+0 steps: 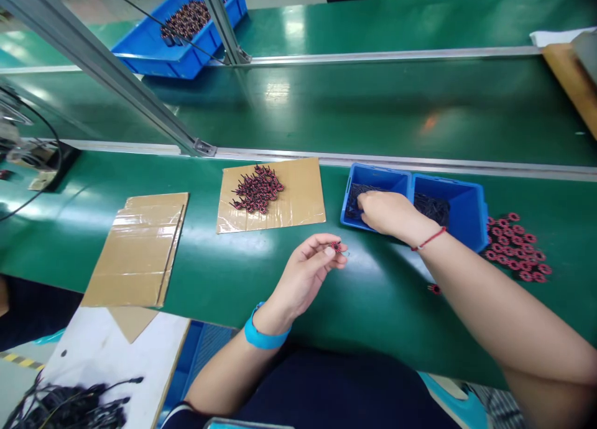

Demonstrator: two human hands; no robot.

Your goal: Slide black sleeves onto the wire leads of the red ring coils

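Note:
My left hand (317, 264) pinches a small red and black ring (336, 247) between thumb and fingers, above the green table. My right hand (385, 211) reaches into the left blue bin (379, 175), which holds thin black pieces (357, 196); its fingertips are down among them, and what they hold is hidden. The right blue bin (466, 211) beside it holds more black pieces. A pile of red and black rings with black stems (259, 189) lies on a cardboard sheet (301, 193). Loose red rings (515, 249) are spread right of the bins.
A single ring (434, 289) lies under my right forearm. Stacked cardboard (135, 249) sits at the left. Metal posts (140, 99) rise behind the table edge. A blue crate (158, 59) of parts stands farther back. Black cables (79, 407) lie at lower left.

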